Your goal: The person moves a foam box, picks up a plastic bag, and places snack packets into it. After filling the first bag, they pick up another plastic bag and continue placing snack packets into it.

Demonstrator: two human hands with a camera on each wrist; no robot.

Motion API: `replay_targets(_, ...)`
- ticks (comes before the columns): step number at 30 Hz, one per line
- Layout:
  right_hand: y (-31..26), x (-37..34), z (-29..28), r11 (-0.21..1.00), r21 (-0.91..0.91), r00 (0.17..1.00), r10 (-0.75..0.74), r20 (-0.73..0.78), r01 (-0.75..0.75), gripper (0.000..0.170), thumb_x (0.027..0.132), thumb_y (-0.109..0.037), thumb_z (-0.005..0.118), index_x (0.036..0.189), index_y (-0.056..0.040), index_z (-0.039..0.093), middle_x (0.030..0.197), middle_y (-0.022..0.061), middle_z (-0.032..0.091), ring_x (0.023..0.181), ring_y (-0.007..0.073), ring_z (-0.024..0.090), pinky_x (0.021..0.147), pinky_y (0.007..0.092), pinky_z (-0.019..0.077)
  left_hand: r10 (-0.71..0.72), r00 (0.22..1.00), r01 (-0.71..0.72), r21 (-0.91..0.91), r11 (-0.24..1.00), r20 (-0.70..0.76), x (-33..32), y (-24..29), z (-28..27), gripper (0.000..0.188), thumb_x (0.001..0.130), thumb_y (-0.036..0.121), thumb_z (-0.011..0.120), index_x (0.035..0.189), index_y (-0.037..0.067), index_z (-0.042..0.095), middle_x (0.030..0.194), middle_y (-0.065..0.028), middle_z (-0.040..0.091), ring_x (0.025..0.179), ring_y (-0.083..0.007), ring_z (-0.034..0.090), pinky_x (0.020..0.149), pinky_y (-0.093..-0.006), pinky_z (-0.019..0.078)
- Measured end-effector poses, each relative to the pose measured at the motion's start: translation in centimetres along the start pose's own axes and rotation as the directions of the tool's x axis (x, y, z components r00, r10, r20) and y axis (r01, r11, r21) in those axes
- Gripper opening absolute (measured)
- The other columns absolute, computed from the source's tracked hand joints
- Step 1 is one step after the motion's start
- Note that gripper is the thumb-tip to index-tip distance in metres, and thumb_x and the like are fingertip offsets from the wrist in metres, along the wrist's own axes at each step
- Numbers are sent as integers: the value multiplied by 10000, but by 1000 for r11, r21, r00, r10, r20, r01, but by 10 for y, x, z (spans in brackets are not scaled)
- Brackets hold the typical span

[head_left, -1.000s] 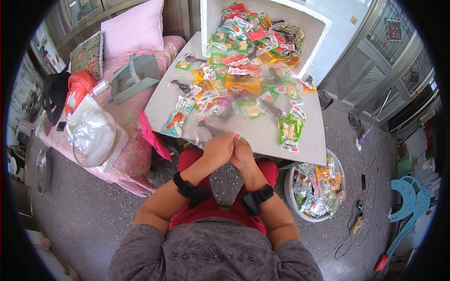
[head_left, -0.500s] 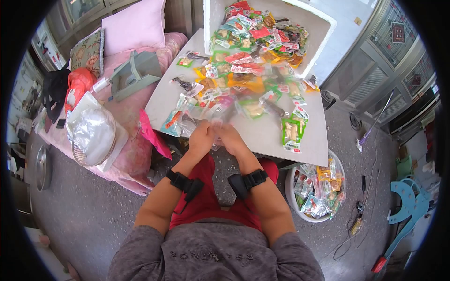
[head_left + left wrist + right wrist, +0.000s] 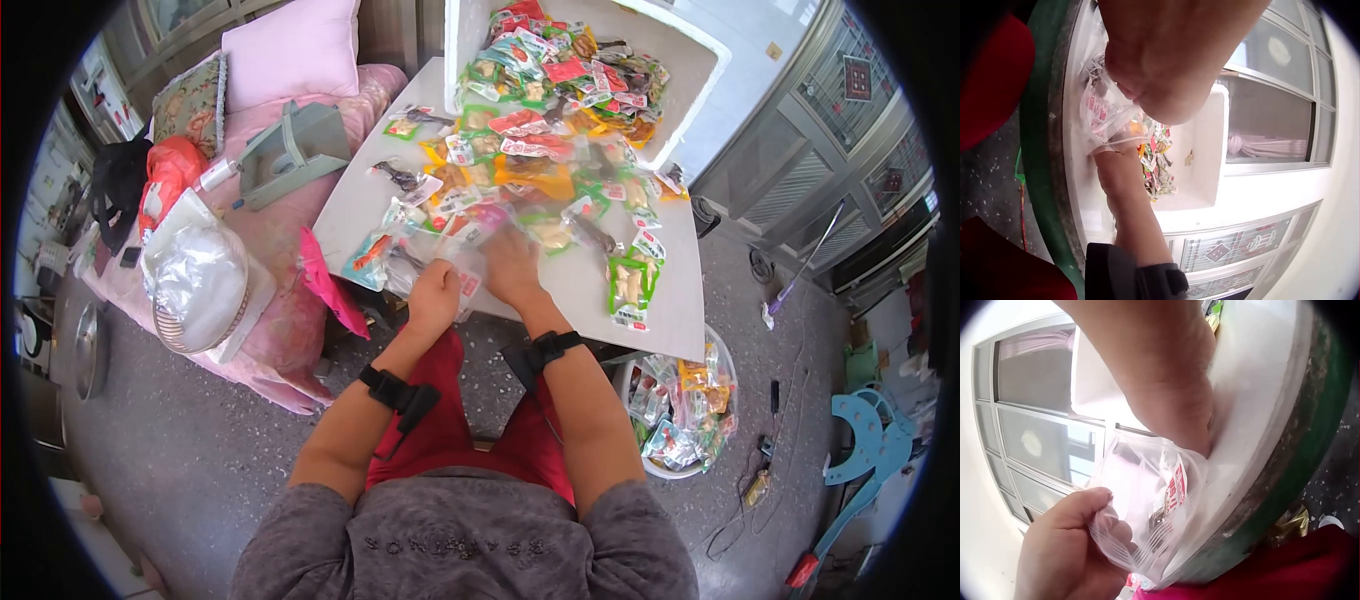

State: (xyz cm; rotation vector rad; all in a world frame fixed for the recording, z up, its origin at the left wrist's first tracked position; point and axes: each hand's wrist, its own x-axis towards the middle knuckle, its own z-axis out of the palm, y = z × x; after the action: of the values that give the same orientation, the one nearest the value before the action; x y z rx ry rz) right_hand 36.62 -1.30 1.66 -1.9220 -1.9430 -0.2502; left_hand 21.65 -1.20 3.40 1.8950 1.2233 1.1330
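My left hand (image 3: 435,298) pinches the rim of a clear plastic bag (image 3: 1147,512) at the table's near edge, its thumb curled over the film in the right wrist view. A packet with a red and white label (image 3: 1177,487) shows through the bag. My right hand (image 3: 512,265) reaches into the mouth of the bag, just right of the left hand. In the left wrist view the film covers the right hand's (image 3: 1125,140) fingers, and I cannot tell whether they grip anything. Just beyond both hands lie several snack packets (image 3: 535,178) in coloured wrappers.
A white foam box (image 3: 690,100) full of packets lies on its side at the back of the table (image 3: 580,310). One green-edged packet (image 3: 632,288) lies at the right. A white tub (image 3: 672,470) of packets stands on the floor. A basket of plastic bags (image 3: 200,275) sits at the left.
My hands were together over the near edge with the bag between them. They have come apart, the right one moving forward into the bag while the left keeps hold of its rim.
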Motion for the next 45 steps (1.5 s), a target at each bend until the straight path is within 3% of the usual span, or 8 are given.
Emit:
replay_targets(6, 13, -28, -43, 995, 93, 975, 7, 222, -28, 299, 628, -308, 596, 832, -90, 565, 1123, 125, 402, 1129, 287, 273, 870, 501, 225, 2, 1000, -2, -2, 1000, 20, 0, -4, 7, 89, 743, 113, 454, 763, 31, 483, 680, -176, 521, 662, -322, 516, 572, -372, 395)
replay_targets(12, 46, -76, -47, 937, 279, 967, 158, 201, -211, 369, 603, -333, 628, 851, -72, 544, 1140, 164, 383, 1077, 315, 343, 871, 420, 281, 16, 999, -16, 6, 1000, 41, -3, -6, 24, 86, 739, 101, 460, 760, 20, 482, 666, -175, 517, 643, -312, 517, 563, -364, 395)
replay_targets(18, 37, -86, -57, 990, 141, 989, -21, 148, 0, 409, 577, -245, 653, 918, -98, 483, 1053, 124, 435, 999, 299, 405, 762, 416, 378, 12, 997, -13, 25, 1000, 75, -3, 2, 28, 113, 747, 143, 437, 754, 40, 481, 706, -181, 523, 697, -348, 505, 589, -409, 387)
replay_targets(27, 29, -104, -52, 991, 32, 991, -134, 13, 133, 283, 587, -118, 603, 846, -105, 489, 909, 77, 477, 850, 252, 476, 620, 382, 418, -3, 995, -1, 48, 999, 96, -3, 0, 31, 117, 747, 151, 438, 764, 43, 478, 706, -180, 525, 699, -347, 507, 596, -414, 387)
replay_targets(33, 31, -97, -103, 960, 247, 977, -83, -199, 132, 247, 631, -75, 538, 875, -86, 503, 807, 109, 520, 756, 270, 509, 635, 377, 419, 34, 995, -37, 31, 999, 97, -3, -1, 30, 110, 744, 151, 451, 752, 43, 475, 701, -185, 522, 693, -352, 505, 588, -415, 387)
replay_targets(38, 37, -54, -185, 953, 298, 973, -24, 230, -47, 250, 620, -84, 527, 867, -44, 521, 774, 132, 547, 723, 288, 518, 616, 334, 420, 43, 995, -47, 37, 998, 87, -3, -1, 31, 115, 745, 156, 450, 746, 43, 475, 690, -185, 520, 679, -358, 502, 583, -420, 386)
replay_targets(42, 54, -2, -182, 978, 208, 774, -150, 615, 24, 249, 599, -133, 528, 836, -63, 557, 746, 126, 563, 685, 291, 535, 612, 356, 419, 1, 991, -6, 38, 999, 134, -3, 2, 30, 130, 749, 169, 445, 752, 43, 476, 710, -184, 522, 704, -352, 503, 600, -416, 386)
replay_targets(45, 58, 30, -135, 986, 20, 654, -126, 746, 167, 215, 589, -145, 538, 782, -58, 576, 754, 130, 571, 699, 280, 545, 633, 370, 420, -19, 988, 12, 45, 999, 152, -3, 4, 28, 138, 750, 176, 443, 757, 42, 477, 729, -182, 523, 722, -346, 503, 613, -411, 386)
